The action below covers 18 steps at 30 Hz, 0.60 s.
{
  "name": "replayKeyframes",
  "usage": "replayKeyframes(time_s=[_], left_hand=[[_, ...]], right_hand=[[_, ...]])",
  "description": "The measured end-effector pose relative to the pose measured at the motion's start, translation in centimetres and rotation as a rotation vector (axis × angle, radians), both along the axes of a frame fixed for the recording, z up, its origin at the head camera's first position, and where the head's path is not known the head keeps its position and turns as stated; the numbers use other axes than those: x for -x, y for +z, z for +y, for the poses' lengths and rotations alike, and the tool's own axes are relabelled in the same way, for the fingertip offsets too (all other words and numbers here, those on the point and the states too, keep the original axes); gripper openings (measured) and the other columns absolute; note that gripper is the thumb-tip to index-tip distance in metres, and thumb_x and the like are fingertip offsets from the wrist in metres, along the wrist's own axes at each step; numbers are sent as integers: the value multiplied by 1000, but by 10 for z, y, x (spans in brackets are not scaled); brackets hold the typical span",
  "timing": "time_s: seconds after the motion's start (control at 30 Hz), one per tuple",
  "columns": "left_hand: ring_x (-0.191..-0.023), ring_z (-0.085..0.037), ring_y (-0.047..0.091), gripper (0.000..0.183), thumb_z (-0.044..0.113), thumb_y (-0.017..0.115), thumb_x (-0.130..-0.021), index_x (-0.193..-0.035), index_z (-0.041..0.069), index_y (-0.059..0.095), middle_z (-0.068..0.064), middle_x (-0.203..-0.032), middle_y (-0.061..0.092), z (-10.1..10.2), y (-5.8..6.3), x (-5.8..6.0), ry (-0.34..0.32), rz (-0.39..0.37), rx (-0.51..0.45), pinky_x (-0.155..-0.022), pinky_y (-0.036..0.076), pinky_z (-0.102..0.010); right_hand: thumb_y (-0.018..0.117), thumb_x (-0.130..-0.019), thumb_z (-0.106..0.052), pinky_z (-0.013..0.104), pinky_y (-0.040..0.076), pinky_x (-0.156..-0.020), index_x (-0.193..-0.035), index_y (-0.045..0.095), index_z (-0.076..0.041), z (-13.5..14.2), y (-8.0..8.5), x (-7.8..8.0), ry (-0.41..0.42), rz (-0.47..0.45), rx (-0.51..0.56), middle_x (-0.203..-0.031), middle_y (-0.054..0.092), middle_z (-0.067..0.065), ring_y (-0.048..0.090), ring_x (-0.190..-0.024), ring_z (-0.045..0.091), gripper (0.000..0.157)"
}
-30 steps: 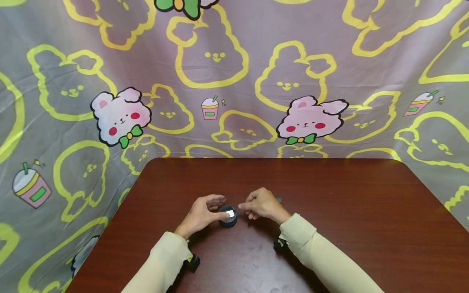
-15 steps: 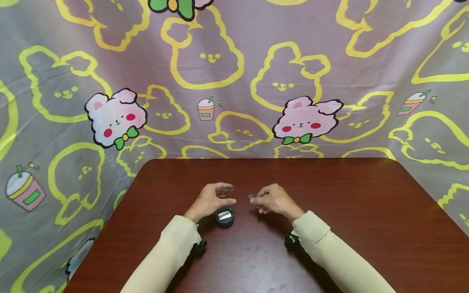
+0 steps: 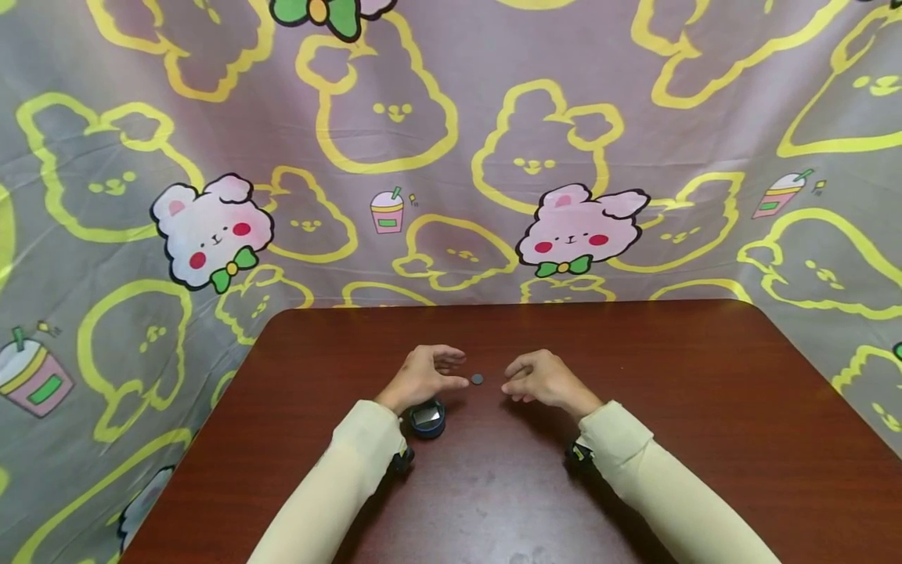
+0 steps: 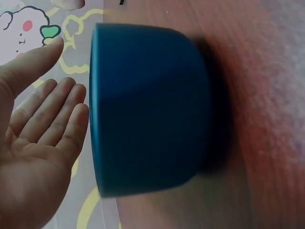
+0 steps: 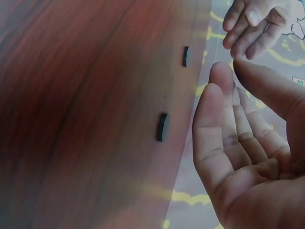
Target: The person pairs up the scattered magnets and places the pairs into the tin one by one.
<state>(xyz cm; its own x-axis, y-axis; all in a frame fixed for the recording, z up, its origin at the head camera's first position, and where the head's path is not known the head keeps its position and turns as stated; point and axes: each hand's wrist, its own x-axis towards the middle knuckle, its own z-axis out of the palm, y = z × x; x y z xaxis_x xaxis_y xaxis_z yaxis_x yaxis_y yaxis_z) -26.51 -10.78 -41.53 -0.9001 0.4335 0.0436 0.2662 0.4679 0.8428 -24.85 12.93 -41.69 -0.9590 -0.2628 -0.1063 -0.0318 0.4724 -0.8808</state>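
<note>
A small grey disc (image 3: 477,379) lies on the table between the two hands in the head view. My left hand (image 3: 424,376) is just left of it, thumb spread from the relaxed fingers, holding nothing. My right hand (image 3: 543,379) hovers to the disc's right, fingers loosely bent and nothing between them. The right wrist view shows two dark discs on the wood, a nearer disc (image 5: 162,127) and a farther disc (image 5: 186,56). Beside the left wrist stands a dark blue round container (image 3: 427,420), with a bright patch at its top; its side (image 4: 147,109) fills the left wrist view.
The brown wooden table (image 3: 690,439) has its far edge against a curtain (image 3: 451,157) printed with rabbits and yellow outlines. Black wrist cameras sit under both cuffs.
The left hand has left the container's rim and moved right and away, towards the disc. The right hand has drawn back right, leaving the disc in plain view on the table.
</note>
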Motion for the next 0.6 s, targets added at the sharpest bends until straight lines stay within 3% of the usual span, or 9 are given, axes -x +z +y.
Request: replayKeyframes(time_s=[0.33, 0.6], left_hand=[[-99, -24, 62, 45, 10, 79, -74, -114, -1, 62, -13, -109, 65, 5, -5, 8, 34, -1, 24, -84, 49, -34], [-94, -23, 64, 41, 5, 80, -72, -108, -3, 64, -14, -103, 67, 11, -10, 13, 20, 25, 25, -82, 50, -31]], right_hand=[[74, -76, -2, 35, 53, -56, -97, 67, 5, 18, -3, 6, 5, 50, -46, -73, 67, 6, 64, -62, 24, 24], [73, -75, 2, 36, 53, -57, -97, 66, 7, 29, -4, 9, -11, 50, -52, -78, 69, 8, 65, -63, 25, 24]])
